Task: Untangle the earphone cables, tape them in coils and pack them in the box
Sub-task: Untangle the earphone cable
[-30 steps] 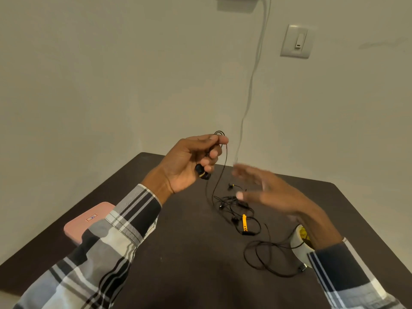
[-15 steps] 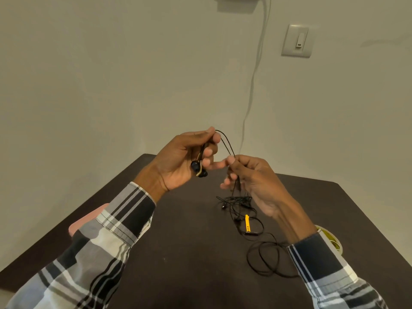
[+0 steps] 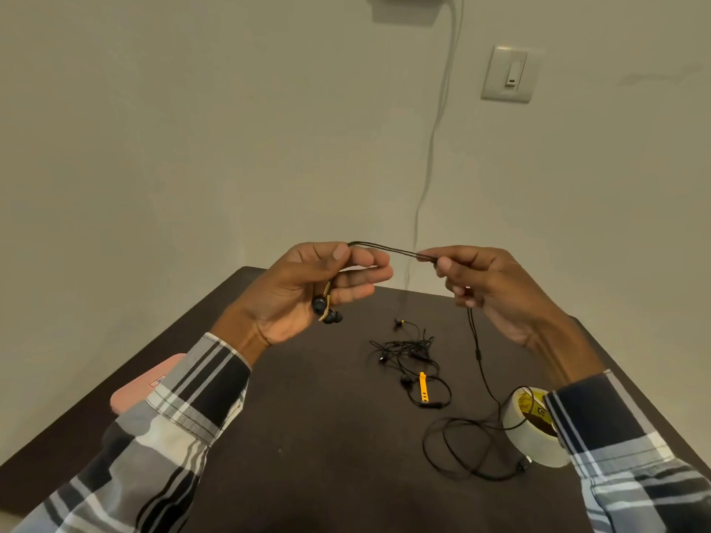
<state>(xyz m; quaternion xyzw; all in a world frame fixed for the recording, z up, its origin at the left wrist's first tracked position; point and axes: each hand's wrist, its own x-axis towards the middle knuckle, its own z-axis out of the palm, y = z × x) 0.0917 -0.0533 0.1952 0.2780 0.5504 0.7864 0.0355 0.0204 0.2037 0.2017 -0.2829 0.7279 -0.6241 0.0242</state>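
Above the table [image 3: 307, 436], left hand [image 3: 307, 290] pinching cable [image 3: 388, 250] and earbuds [image 3: 327, 309], right hand [image 3: 488, 286] gripping its other stretch; cable taut, running left-right, then dropping to loops beside tape [image 3: 531, 428].

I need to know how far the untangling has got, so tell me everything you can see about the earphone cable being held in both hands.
The earphone cable is thin, black and doubled. It runs taut between the left hand and the right hand, both above the table. Two black earbuds hang below the left palm. From the right hand it drops to loose loops on the table beside the tape roll.
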